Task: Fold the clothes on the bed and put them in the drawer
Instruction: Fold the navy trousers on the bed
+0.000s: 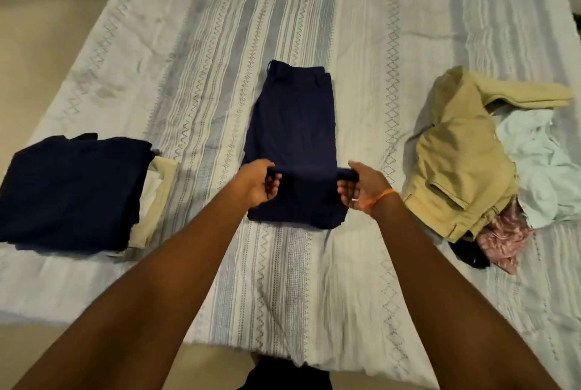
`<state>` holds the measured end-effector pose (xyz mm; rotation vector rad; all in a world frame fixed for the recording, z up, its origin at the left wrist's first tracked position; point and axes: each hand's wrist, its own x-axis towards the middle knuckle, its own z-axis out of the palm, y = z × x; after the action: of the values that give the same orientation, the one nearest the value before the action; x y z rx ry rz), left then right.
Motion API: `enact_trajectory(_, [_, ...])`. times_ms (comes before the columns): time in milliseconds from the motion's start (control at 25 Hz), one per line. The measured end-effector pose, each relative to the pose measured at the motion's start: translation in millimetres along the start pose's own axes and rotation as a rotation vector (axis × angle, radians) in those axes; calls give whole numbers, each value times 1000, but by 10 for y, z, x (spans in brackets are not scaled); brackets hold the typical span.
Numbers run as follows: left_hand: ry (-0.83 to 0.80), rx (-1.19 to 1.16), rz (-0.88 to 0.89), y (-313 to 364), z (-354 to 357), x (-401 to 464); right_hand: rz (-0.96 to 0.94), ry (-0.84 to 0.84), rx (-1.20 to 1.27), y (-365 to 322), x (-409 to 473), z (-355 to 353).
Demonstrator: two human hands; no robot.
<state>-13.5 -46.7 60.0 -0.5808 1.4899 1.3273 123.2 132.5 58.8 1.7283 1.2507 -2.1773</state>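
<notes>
Blue trousers (292, 125): they lie flat in the middle of the bed (361, 27), with the waist end far from the person. The near end is lifted up, so I think it is about to be folded over.
Left hand (257, 182): its fingers curl round the left side of the lifted edge and hold it tight.
Right hand (361, 186): it grips the right side of the same edge. Two hands keep the edge straight, so the fold comes out neat.
Folded pile (72, 188): dark and cream clothes sit stacked on the left, out of the way. They look done and ready for the drawer.
Messy heap (471, 163): tan trousers, a pale shirt and something pink lie in a bunch on the right. They still need folding.
Drawer: not in view.
How far: I think about halfway.
</notes>
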Motion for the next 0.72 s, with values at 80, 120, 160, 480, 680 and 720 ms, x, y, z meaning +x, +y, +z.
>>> enact_trajectory(80, [21, -79, 20, 433, 123, 394, -59, -27, -67, -439, 436, 161])
enact_trajectory(120, [11, -116, 52, 629, 164, 583, -111, -32, -99, -614, 668, 240])
enact_trajectory(160, [-1, -121, 94, 780, 188, 777, -169, -23, -121, -736, 886, 311])
enact_trajectory(480, [415, 508, 152, -736, -381, 1545, -131, 170, -477, 710, 1402, -36])
enact_trajectory(680, [220, 358, 203, -909, -444, 1347, -128, 125, -441, 924, 1295, -115])
enact_trajectory(720, [206, 382, 208, -901, -427, 1242, -124, 129, -439, 910, 1225, -117])
